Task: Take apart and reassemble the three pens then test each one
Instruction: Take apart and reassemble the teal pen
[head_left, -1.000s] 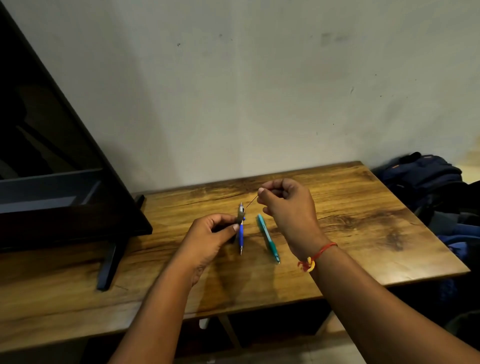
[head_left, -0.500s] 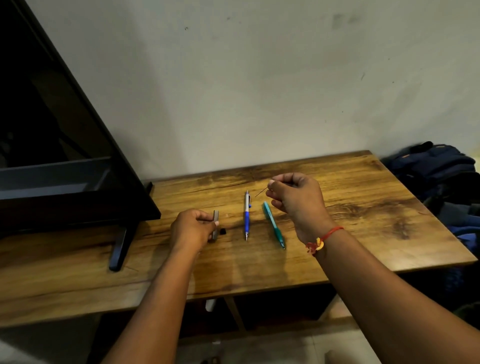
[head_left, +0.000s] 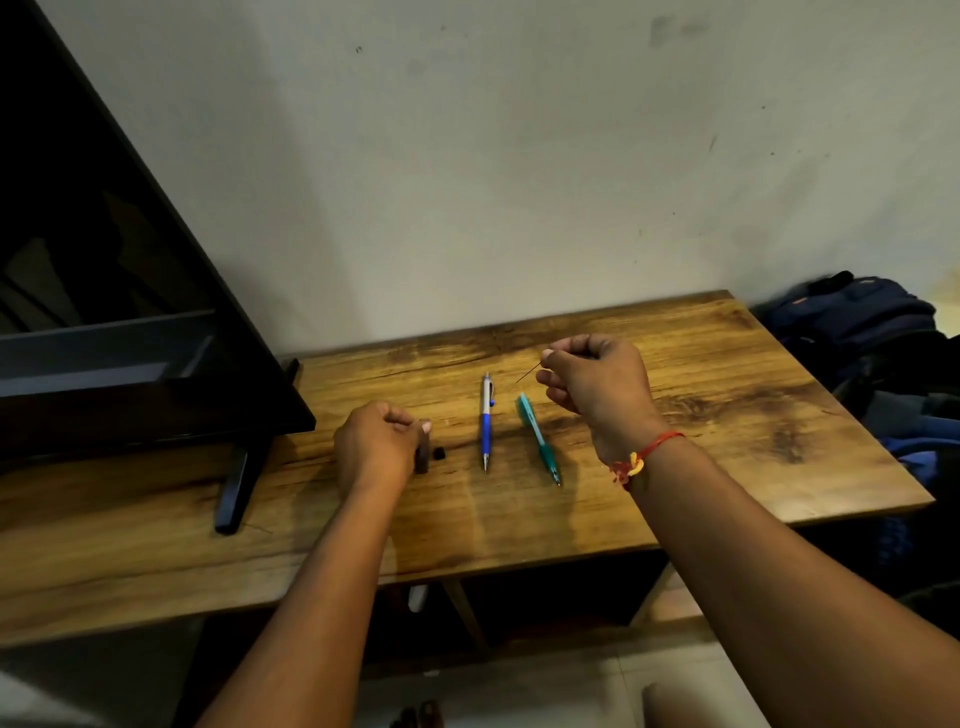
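One of three apart: left hand (head_left: 374, 447) grips barrel (head_left: 422, 458) on desk (head_left: 727, 415), centre-left; right hand (head_left: 597, 384) pinches thin rod (head_left: 527, 373), centre. Whole: blue pen (head_left: 486, 421), teal pen (head_left: 537, 439). Reassembly, testing remain.

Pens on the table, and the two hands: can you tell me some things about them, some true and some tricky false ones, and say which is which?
1. The blue pen and the teal pen lie on the table. True.
2. The right hand holds the teal pen. False: it pinches a thin rod above the table.
3. The left hand grips a dark pen piece. True.
4. The blue and teal pens touch each other. False: they lie apart, side by side.
5. A red thread is tied on the left wrist. False: it is on the right wrist.
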